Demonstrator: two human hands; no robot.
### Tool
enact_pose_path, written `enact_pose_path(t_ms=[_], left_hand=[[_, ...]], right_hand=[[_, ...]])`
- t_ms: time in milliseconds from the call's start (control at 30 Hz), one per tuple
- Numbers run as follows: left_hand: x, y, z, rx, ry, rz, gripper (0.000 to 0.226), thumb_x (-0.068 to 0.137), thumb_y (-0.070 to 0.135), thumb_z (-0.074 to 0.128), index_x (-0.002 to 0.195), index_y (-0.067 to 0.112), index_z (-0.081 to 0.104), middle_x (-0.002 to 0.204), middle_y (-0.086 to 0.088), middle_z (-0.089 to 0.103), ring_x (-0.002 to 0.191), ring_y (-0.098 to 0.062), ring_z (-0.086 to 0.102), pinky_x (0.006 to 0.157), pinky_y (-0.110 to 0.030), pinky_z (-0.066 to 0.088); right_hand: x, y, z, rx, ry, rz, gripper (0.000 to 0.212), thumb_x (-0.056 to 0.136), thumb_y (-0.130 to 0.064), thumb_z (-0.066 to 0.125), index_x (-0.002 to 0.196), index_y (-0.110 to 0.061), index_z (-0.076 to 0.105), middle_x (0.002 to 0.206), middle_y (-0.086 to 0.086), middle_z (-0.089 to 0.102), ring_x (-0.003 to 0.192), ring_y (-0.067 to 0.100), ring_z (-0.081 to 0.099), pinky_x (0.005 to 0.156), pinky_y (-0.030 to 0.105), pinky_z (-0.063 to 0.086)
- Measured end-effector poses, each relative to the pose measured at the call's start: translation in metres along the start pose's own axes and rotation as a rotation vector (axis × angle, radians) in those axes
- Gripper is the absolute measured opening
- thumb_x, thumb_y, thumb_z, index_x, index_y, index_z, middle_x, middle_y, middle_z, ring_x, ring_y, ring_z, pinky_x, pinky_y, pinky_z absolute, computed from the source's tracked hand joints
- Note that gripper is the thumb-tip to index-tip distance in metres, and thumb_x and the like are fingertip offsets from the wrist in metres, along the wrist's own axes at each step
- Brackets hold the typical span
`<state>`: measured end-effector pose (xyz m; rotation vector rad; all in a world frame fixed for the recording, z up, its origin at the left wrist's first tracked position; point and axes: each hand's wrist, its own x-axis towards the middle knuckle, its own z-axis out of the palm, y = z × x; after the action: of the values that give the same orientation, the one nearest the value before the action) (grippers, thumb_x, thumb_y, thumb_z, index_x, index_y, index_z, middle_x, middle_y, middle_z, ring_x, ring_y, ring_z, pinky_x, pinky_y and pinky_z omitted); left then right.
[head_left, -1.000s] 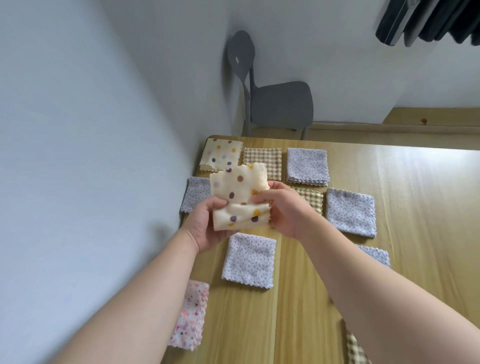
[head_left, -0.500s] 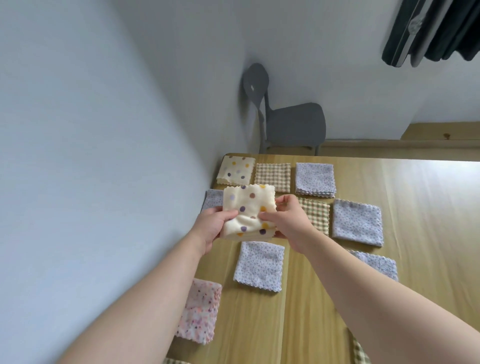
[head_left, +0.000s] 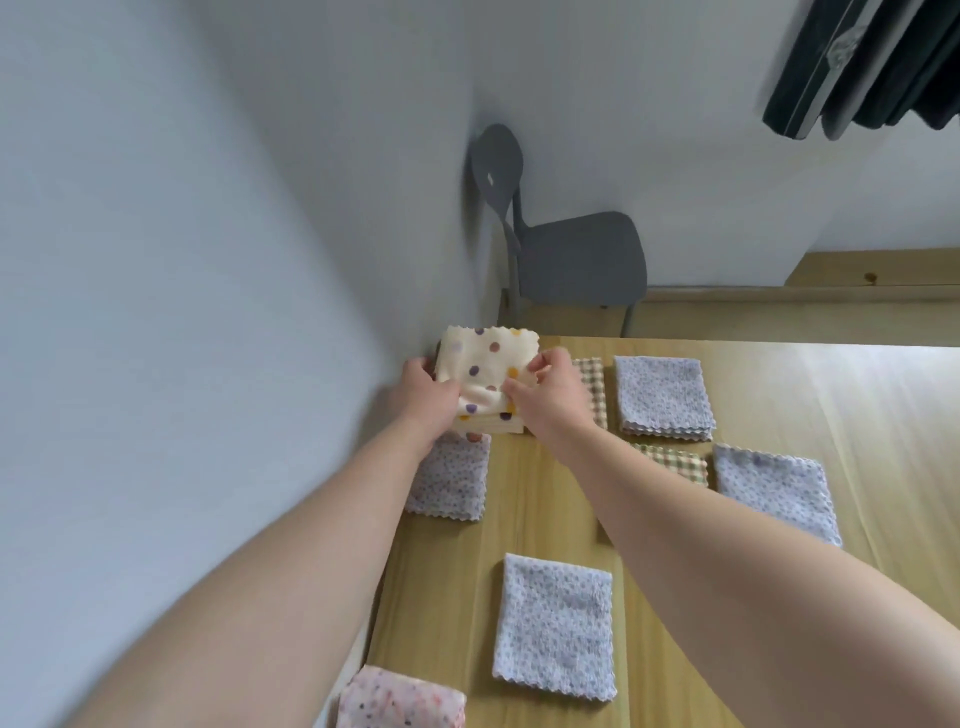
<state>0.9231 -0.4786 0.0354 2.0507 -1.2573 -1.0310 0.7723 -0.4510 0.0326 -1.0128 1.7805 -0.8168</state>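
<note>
In the corner of a room, two pale walls (head_left: 182, 260) meet, and a light wooden table (head_left: 779, 395) stands with its left edge against the left one. Behind the table's far edge a grey chair (head_left: 576, 254) stands with its back to the corner. Dark clothes (head_left: 872, 62) hang at the upper right.

Fabric squares with zigzag edges lie flat on the table, set apart from one another. A lilac pile (head_left: 662, 397) lies by the far edge, and a lilac square (head_left: 774, 493) lies nearer, towards the right. Another lilac piece (head_left: 553, 623) lies between the forearms, and a fourth lilac cloth (head_left: 452, 480) lies by the left edge, partly under the left wrist. Two checked squares (head_left: 672, 460) show beside the right arm. A pink cloth (head_left: 400, 699) lies by the left edge at the near end.

At the far left corner, the spotted cloth (head_left: 483, 364), cream with purple and yellow dots, is held just above a cream pile (head_left: 493, 423) of the same print. Whether it touches the pile cannot be told. The left hand (head_left: 428, 392) grips its left side, thumb on top. The right hand (head_left: 550, 395) pinches its right edge between thumb and fingertips.
</note>
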Motion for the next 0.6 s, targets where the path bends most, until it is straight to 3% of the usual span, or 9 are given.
enact_pose_path(t_ms=[67,167,333,600], left_hand=[[0.016,0.003,0.002,0.008,0.027,0.02,0.052,0.09,0.014,0.06,0.141,0.021,0.049,0.12,0.004,0.062,0.098,-0.019,0.058,0.074,-0.025,0.044],[0.038,-0.003,0.005,-0.012,0.058,0.017,0.052,0.093,0.01,0.058,0.143,0.018,0.047,0.134,-0.001,0.062,0.112,-0.022,0.061,0.081,-0.025,0.045],[0.053,-0.018,0.012,-0.012,0.083,-0.001,0.055,0.092,0.004,0.057,0.144,0.016,0.045,0.134,-0.006,0.062,0.116,-0.028,0.063,0.094,-0.036,0.055],[0.065,-0.029,0.025,-0.003,0.089,-0.009,0.049,0.094,0.008,0.055,0.141,0.017,0.046,0.135,-0.008,0.062,0.113,-0.03,0.066,0.097,-0.042,0.056]], right_hand=[[0.017,-0.006,0.008,-0.039,-0.013,-0.014,0.023,0.098,-0.023,0.058,0.117,-0.023,0.044,0.088,-0.006,0.053,0.069,0.014,0.059,0.053,0.031,0.05],[0.038,-0.007,0.024,-0.067,-0.026,-0.02,0.024,0.099,-0.024,0.056,0.119,-0.024,0.042,0.088,-0.008,0.051,0.069,0.014,0.06,0.053,0.032,0.05],[0.052,-0.003,0.04,-0.122,-0.065,-0.042,0.023,0.101,-0.027,0.055,0.12,-0.024,0.042,0.087,-0.007,0.053,0.064,0.01,0.058,0.048,0.026,0.041],[0.062,0.009,0.046,-0.184,-0.054,-0.056,0.024,0.101,-0.027,0.056,0.119,-0.023,0.041,0.102,0.004,0.06,0.067,0.015,0.058,0.047,0.028,0.041]])
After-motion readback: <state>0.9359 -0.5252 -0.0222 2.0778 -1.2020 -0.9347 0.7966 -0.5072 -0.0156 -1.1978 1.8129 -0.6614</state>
